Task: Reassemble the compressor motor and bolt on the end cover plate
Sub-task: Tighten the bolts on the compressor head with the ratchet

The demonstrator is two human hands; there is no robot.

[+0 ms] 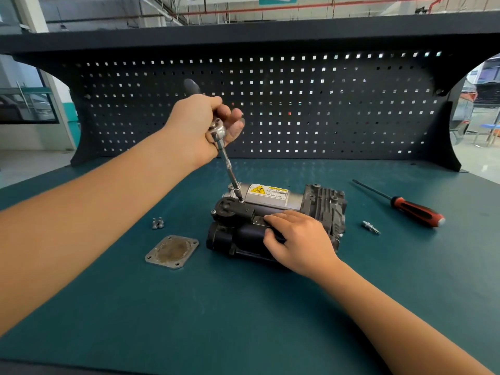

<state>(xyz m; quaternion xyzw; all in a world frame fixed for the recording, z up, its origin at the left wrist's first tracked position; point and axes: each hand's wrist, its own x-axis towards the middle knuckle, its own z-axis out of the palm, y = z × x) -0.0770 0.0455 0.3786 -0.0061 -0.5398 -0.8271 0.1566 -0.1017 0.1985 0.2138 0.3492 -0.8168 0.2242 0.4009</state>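
Left hand [200, 123] was clenched around the head of a ratchet [217, 132], whose long extension [230, 169] slanted down to a bolt hole at the near end of the compressor motor [232, 234]. Right hand [300, 239] lay released on top of the black motor housing, fingers flat across it and thumb against its side. The compressor sat mid-bench on the green mat [243, 307]. Just left of it lay the end cover plate [172, 251], flat and apart from the unit, with two loose bolts [157, 223] standing near it. To the right lay a small socket bit [371, 227] and a red-handled screwdriver [414, 209].
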